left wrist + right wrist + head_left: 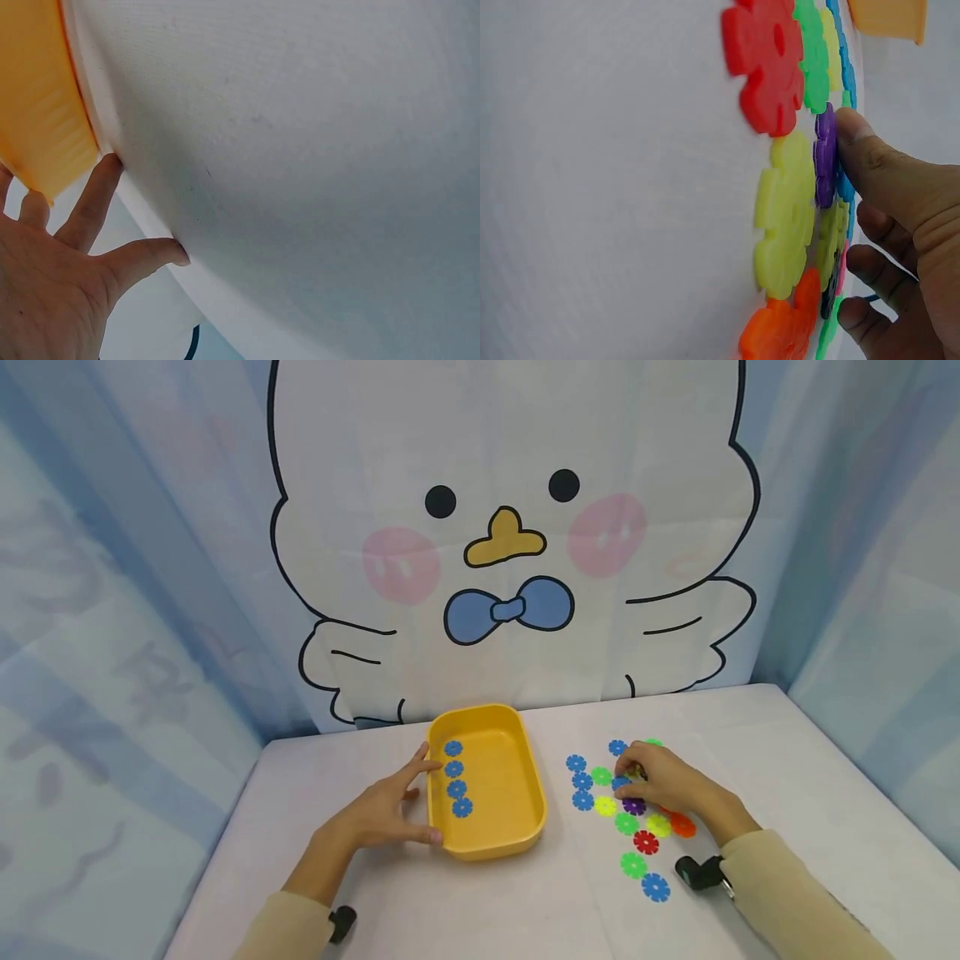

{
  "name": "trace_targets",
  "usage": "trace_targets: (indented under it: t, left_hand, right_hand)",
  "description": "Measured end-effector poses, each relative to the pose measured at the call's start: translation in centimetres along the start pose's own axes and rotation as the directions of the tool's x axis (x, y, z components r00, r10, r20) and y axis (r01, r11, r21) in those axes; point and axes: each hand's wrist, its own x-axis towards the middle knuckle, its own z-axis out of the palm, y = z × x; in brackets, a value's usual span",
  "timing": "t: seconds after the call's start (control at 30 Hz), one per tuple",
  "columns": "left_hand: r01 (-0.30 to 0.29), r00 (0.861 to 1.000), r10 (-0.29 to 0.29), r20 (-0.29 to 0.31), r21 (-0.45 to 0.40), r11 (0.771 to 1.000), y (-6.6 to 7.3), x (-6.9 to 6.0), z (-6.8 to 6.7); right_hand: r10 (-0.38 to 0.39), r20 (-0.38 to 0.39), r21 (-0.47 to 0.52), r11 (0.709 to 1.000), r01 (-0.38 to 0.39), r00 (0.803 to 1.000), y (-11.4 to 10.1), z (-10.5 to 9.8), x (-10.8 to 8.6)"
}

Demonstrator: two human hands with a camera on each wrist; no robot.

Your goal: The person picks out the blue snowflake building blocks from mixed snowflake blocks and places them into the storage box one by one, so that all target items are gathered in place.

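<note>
In the head view a yellow tray (504, 777) holds several blue snowflake discs (457, 788) in a column along its left side. My left hand (386, 810) rests at the tray's left edge with fingers spread; the left wrist view shows its thumb and fingers stretched beside the tray's wall (45, 97). To the right, my right hand (667, 778) is low over scattered discs. Its thumb and index finger pinch at a blue disc (621, 783), next to a purple disc (633, 807). In the right wrist view the thumb covers part of that blue disc (844, 184).
More discs lie around the right hand: blue (656, 887), green (633, 865), red (647, 842), orange (682, 824) and yellow (605, 806). Some are partly hidden by the hand. A curtain (510, 668) with a cartoon figure hangs behind the white table (517, 910).
</note>
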Motion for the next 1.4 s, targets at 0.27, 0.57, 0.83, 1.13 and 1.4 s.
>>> trace_targets:
  t: [0.27, 0.57, 0.83, 1.13, 1.4]
  left_hand:
    - [-0.005, 1.000, 0.005, 0.005, -0.001, 1.000, 0.0, -0.2, -0.1]
    - [-0.008, 1.000, 0.008, 0.015, 0.001, 1.000, 0.3, -0.1, -0.3]
    - [0.003, 1.000, -0.003, 0.019, 0.009, 1.000, 0.3, 0.1, -0.3]
    - [-0.002, 1.000, 0.002, 0.013, -0.004, 1.000, 0.1, -0.2, -0.2]
    - [0.002, 1.000, -0.002, 0.016, 0.003, 1.000, 0.1, -0.2, -0.3]
  right_hand:
    - [-0.017, 0.046, 0.005, 1.000, 0.017, 0.999, -0.6, -0.1, 0.0]
    - [-0.032, 0.075, 0.005, 0.999, 0.032, 0.997, -0.6, -0.1, -1.1]
    - [-0.051, 0.087, -0.021, 0.998, 0.053, 0.995, -0.7, -0.1, -1.2]
    - [-0.038, 0.152, -0.040, 0.998, 0.045, 0.988, -1.1, -0.8, -1.5]
    - [-0.028, 0.141, -0.078, 0.996, 0.039, 0.990, -1.5, -1.0, -1.1]
